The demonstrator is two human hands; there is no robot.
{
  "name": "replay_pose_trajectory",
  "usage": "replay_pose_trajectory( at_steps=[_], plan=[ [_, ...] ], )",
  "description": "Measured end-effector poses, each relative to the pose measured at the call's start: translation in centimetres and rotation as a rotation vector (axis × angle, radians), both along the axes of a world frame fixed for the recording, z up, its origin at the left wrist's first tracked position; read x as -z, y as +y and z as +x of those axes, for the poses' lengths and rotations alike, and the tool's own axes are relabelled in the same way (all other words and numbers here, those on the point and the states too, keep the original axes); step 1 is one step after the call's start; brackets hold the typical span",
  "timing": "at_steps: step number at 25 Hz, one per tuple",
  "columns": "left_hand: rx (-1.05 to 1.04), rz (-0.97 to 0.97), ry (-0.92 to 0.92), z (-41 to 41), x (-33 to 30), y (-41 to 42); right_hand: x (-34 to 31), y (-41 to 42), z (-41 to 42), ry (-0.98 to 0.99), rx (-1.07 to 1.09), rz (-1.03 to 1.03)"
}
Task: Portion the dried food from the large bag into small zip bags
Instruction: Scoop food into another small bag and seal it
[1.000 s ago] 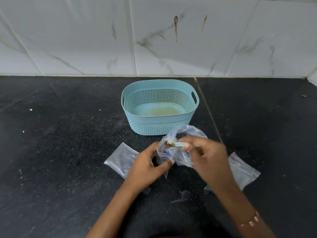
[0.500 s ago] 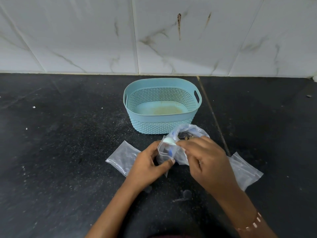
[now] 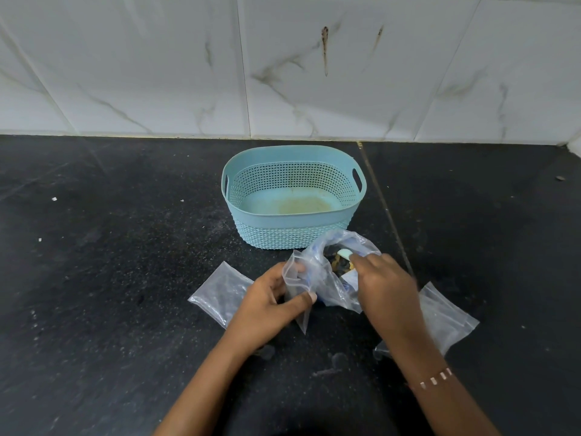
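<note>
Your black stone surface (image 3: pixel 110 278) meets white marbled tiles, a teal basket (image 3: pixel 294 229) just beyond your hands. Your left hand (image 3: pixel 270 306) still pinches the small zip bag (image 3: pixel 298 278) upright. Your right hand (image 3: pixel 385 286) has moved the pale scoop (image 3: pixel 344 254) from that bag into the large bag (image 3: pixel 342 272), fingers pinching it. No readable writing.

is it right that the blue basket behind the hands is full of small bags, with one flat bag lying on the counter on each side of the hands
Not quite. In the head view the blue basket holds no bags; only its stained floor shows. The rest stands: one flat bag lies on the counter left of the hands and another to the right.
</note>
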State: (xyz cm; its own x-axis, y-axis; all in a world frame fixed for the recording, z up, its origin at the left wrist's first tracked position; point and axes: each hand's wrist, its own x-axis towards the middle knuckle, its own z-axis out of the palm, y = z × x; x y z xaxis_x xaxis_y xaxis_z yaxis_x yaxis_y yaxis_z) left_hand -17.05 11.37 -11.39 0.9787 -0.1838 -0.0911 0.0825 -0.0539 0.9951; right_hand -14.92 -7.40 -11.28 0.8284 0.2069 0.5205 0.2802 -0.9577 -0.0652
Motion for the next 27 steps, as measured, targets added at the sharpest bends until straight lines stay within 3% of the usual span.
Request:
replay_pose_trajectory(
  at_steps=[3,8,14,21,27],
  plan=[
    [-0.035,-0.065,0.071,-0.1,-0.4,-0.1,0.4,1.0,0.3,0.040,-0.011,-0.014],
    [-0.009,-0.155,0.176,-0.5,-0.9,-0.7,0.3,1.3,0.6,0.076,-0.024,0.128],
    [-0.010,-0.240,0.218,-0.7,-1.6,-1.0,0.3,1.2,1.1,0.132,-0.069,-0.045],
    [-0.039,-0.286,0.264,-0.6,-1.5,-1.0,-0.6,1.0,1.2,0.232,-0.030,0.062],
    [-0.073,-0.410,0.302,-0.5,-0.6,-1.5,-1.3,1.4,0.8,0.519,0.082,0.538]
  ],
)
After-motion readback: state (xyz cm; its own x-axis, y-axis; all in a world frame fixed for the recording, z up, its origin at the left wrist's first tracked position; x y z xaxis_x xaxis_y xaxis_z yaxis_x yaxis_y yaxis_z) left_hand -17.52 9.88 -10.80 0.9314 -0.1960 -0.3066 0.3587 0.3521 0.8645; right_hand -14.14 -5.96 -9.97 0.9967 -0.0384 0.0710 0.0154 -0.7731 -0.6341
